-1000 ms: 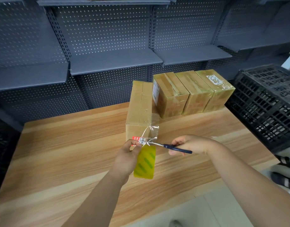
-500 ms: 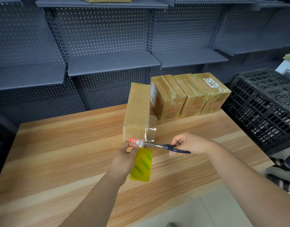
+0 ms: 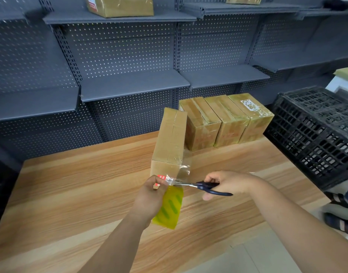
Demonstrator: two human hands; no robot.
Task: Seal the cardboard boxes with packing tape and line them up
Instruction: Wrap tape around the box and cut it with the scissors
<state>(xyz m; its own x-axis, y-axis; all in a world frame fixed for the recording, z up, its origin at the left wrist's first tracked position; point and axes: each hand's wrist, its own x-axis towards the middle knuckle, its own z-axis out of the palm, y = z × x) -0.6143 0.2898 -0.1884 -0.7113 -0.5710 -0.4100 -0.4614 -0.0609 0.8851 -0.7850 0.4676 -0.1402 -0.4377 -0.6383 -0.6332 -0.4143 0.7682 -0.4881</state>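
Observation:
A long cardboard box (image 3: 170,142) lies on the wooden table (image 3: 71,186), its near end toward me, with clear tape along its top. My left hand (image 3: 149,196) holds a yellow roll of packing tape (image 3: 169,207) just below that end. A strip of clear tape (image 3: 182,173) runs from the box down to the roll. My right hand (image 3: 226,183) grips dark-handled scissors (image 3: 205,187), whose blades sit on the strip beside my left fingers. Three taped boxes (image 3: 226,119) stand side by side behind, at the table's back right.
A black plastic crate (image 3: 314,134) stands at the table's right edge. Grey pegboard shelving (image 3: 133,85) runs behind the table; a cardboard box (image 3: 120,5) sits on an upper shelf. A person's slippered feet (image 3: 340,211) are on the floor at the right.
The camera has tilted up a little, showing more of the upper shelves. Both hands stay at the box's near end, with the scissors still on the tape strip.

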